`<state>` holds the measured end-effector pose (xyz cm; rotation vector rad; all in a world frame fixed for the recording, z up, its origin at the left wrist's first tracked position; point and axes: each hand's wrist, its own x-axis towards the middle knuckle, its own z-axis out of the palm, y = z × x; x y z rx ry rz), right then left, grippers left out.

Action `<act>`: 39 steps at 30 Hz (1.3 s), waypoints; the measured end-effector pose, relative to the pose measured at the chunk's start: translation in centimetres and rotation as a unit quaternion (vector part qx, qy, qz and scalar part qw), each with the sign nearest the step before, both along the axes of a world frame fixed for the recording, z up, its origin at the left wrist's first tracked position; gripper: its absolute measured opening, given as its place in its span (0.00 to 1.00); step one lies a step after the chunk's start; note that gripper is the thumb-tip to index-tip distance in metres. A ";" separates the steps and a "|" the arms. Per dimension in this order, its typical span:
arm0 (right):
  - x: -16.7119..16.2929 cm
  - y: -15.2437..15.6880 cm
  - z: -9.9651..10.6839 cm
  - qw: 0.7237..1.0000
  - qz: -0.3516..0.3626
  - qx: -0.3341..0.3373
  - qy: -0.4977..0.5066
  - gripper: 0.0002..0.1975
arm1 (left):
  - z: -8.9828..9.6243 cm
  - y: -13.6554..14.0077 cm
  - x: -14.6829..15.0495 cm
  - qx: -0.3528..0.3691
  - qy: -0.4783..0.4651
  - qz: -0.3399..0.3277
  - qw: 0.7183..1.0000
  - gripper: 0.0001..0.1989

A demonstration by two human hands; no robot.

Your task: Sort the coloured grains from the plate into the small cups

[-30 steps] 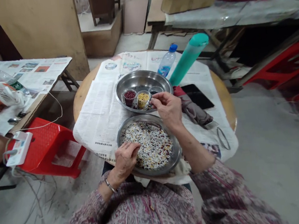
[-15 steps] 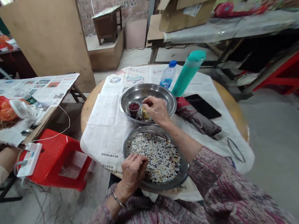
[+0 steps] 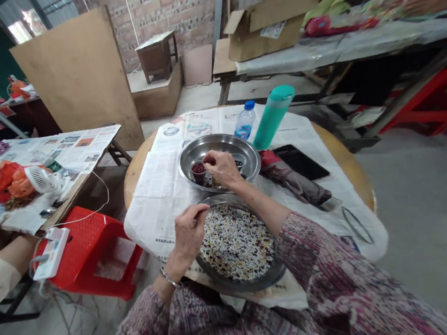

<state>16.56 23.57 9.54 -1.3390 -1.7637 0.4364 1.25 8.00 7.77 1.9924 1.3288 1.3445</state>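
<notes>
A wide steel bowl [image 3: 275, 273] nearest my body holds white grains mixed with dark, yellow and red beans [image 3: 235, 241]. My left hand [image 3: 188, 230] is over its left rim, thumb and fingertips pinched together; anything between them is too small to make out. Farther off stands a second steel bowl [image 3: 216, 142] with a small cup of dark red beans [image 3: 199, 172] in it. Above that bowl, beside the cup, is my right hand [image 3: 223, 168], its fingers pinched. It partly hides the other contents, and what it holds, if anything, cannot be seen.
Newspaper covers the round table [image 3: 149, 187]. Behind the bowls stand a water bottle [image 3: 245, 120] and a teal bottle [image 3: 274, 117]. A folded umbrella [image 3: 295, 181] and black tablet [image 3: 301, 161] lie right. At left is a red stool [image 3: 92, 257] with a power strip [image 3: 51, 252].
My left hand has risen from the grains to the near bowl's left rim. My right hand has shifted left, closer to the cup of red beans. The camera view has tilted slightly.
</notes>
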 end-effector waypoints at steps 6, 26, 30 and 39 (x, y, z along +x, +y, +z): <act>0.0 -0.9 -0.1 1.000 -0.007 -0.012 0.000 0.19 | 0.6 -0.1 0.1 0.038 -0.026 0.002 0.999 0.12; 6.3 -20.8 -8.4 0.971 -0.052 0.019 -0.234 0.10 | 1.4 10.5 1.1 0.110 0.179 -0.021 0.978 0.05; 7.0 -21.5 -8.5 0.977 -0.073 0.010 -0.198 0.12 | 1.8 15.2 1.5 0.081 0.201 -0.002 0.976 0.06; 7.8 -21.0 -9.0 0.986 -0.143 0.017 -0.085 0.13 | -0.2 7.6 2.3 0.094 0.236 -0.069 0.965 0.06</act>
